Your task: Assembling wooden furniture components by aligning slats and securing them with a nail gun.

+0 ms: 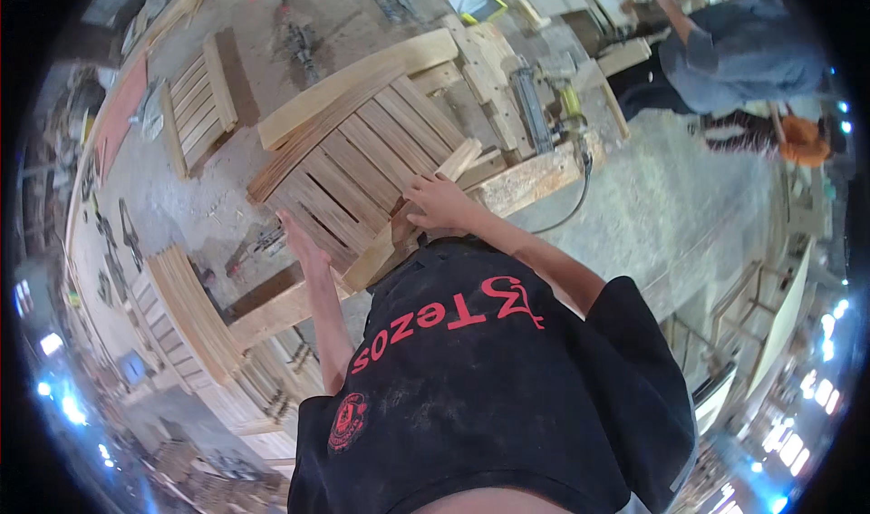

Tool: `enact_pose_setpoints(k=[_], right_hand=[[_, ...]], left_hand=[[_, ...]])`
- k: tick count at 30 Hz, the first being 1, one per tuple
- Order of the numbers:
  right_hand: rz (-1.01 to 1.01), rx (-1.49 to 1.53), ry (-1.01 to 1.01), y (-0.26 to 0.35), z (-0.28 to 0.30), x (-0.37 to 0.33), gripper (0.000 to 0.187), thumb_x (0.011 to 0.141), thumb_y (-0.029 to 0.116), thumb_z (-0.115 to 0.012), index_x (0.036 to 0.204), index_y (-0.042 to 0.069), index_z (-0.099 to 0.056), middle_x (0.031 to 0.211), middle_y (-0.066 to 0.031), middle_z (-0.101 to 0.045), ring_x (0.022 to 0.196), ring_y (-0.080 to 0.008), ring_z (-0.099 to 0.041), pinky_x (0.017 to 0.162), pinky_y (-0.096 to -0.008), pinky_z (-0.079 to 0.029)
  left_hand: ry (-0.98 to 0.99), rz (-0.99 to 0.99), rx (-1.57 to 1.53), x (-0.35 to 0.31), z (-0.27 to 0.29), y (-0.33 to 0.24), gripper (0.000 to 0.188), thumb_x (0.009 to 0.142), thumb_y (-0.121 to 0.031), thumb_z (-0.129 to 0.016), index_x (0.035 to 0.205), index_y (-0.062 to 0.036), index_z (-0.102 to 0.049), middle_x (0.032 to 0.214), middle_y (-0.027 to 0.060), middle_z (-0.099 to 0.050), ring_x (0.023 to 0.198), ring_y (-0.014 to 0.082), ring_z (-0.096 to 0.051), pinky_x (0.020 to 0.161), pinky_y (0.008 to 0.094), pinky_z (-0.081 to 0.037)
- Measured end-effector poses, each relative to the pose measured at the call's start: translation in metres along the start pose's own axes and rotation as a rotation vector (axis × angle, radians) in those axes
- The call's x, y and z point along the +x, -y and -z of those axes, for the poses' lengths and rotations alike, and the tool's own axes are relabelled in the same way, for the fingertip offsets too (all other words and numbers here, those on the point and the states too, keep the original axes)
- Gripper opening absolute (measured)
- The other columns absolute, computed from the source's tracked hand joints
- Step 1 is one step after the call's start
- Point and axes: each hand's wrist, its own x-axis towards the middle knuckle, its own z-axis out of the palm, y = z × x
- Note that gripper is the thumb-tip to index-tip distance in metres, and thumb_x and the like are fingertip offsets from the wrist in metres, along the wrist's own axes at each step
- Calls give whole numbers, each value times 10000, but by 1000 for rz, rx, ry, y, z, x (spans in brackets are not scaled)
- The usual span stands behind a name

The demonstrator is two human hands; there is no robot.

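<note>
A slatted wooden panel (358, 165) lies on the bench in front of me, with dark gaps between some of its slats. My left hand (305, 244) lies along the panel's left side, fingers stretched out against the wood. At the panel's near end, my right hand (442, 204) is bent over the near wooden rail (379, 253); its thumb side is partly hidden. A short pale wood strip (460, 160) sticks out just beyond the right hand. Across the panel's far side runs a thick curved wooden piece (362, 83).
A nail gun (530, 111) and a green-yellow tool (572, 106) with a hose sit at the bench's right. Stacked curved boards (192, 315) stand at the left. Another slatted panel (197, 106) lies on the floor, far left. A person in dark clothing (725, 56) is at the far right.
</note>
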Motion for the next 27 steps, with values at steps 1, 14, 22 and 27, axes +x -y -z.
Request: enact_pose_setpoints(k=[1, 14, 22, 27], right_hand=[[2, 21, -33, -8, -4, -2, 462, 770, 393, -705, 1116, 105, -600, 1106, -116, -577, 1097, -315, -551, 936, -458, -441], [403, 204, 75, 47, -15, 28, 637, 617, 423, -820, 1093, 80, -573, 1102, -93, -595, 1116, -287, -555, 896, -439, -459], [553, 234, 58, 47, -35, 28, 372, 740, 308, -727, 1010, 77, -618, 1019, -83, -640, 956, -295, -641, 756, -439, -532], [-68, 560, -131, -1, 2, 21, 255, 769, 365, -731, 827, 125, -665, 833, -61, -664, 809, -285, -647, 693, -398, -512]], left_hand=[[89, -25, -48, -4, -11, -3, 723, 1000, -616, -336, 1507, -102, -328, 1480, 117, -446, 1327, 335, -461, 1090, 511, -397], [109, 208, 307, -11, 36, -99, 743, 968, -645, -389, 1504, -132, -347, 1464, 133, -467, 1311, 342, -484, 1076, 536, -407], [15, 171, 338, -4, 62, -73, 792, 954, -660, -412, 1499, -89, -342, 1445, 145, -486, 1274, 340, -523, 1062, 515, -426], [46, 171, 281, -16, 63, -78, 795, 952, -650, -435, 1507, -92, -330, 1443, 155, -483, 1273, 345, -523, 1054, 519, -430]])
